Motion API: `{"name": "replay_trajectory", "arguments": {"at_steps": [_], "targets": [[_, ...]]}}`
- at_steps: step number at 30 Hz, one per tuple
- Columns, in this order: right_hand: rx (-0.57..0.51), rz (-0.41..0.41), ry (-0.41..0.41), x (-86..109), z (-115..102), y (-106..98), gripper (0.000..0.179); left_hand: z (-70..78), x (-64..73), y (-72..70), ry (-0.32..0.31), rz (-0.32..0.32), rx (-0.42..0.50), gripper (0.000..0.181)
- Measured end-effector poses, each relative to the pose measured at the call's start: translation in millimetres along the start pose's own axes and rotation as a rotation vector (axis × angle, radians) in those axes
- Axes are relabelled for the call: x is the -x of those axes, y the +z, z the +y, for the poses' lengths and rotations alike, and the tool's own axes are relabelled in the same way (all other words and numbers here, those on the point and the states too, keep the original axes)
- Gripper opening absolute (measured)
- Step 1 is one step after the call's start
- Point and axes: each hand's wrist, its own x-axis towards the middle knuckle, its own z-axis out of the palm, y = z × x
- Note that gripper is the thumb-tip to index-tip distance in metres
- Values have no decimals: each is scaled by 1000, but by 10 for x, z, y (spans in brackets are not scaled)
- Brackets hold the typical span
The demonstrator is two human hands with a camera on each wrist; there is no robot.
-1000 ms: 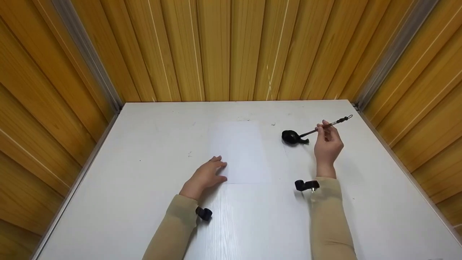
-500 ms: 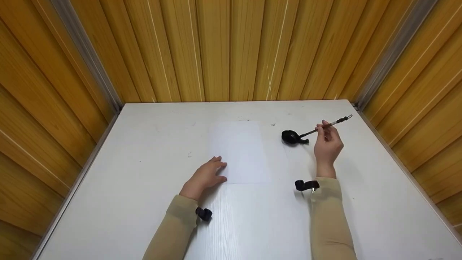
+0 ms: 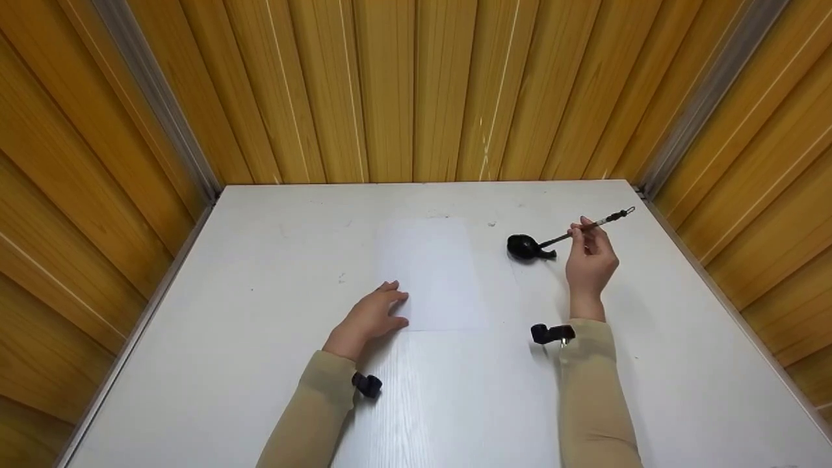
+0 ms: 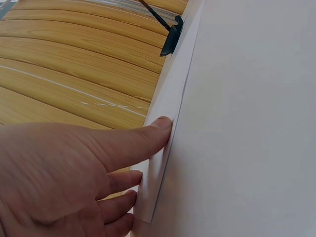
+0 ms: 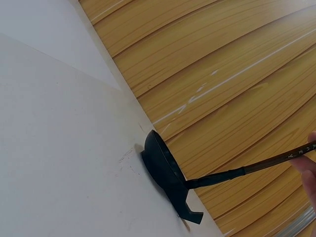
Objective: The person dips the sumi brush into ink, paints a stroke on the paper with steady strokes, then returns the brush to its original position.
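A writing brush (image 3: 559,239) slants up from a small black ink dish (image 3: 522,247), which has a short handle. My right hand (image 3: 590,263) pinches its shaft between thumb and fingers. The brush's lower end meets the rim of the ink dish (image 5: 163,165) in the right wrist view; its tip is not distinguishable against the black. A sheet of white paper (image 3: 439,273) lies left of the dish. My left hand (image 3: 368,318) rests at the sheet's near left corner, fingers spread and thumb on the edge of the paper (image 4: 168,98), as the left wrist view shows.
The white table (image 3: 260,364) bears a few small dark marks. Wood-patterned walls (image 3: 416,91) rise behind it and on both sides. A small black camera (image 3: 368,385) sits at my left wrist, and another black camera (image 3: 549,333) at my right.
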Motion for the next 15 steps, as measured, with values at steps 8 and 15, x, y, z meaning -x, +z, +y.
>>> {"name": "replay_trajectory", "arguments": {"at_steps": [8,15], "targets": [[15,18,-6,36,-167,6,19,13,16,-15,-42,-35,34,60],[-142,135,130,-55,-13,-24,16,13,9,-8,-42,-26,24,59]]}}
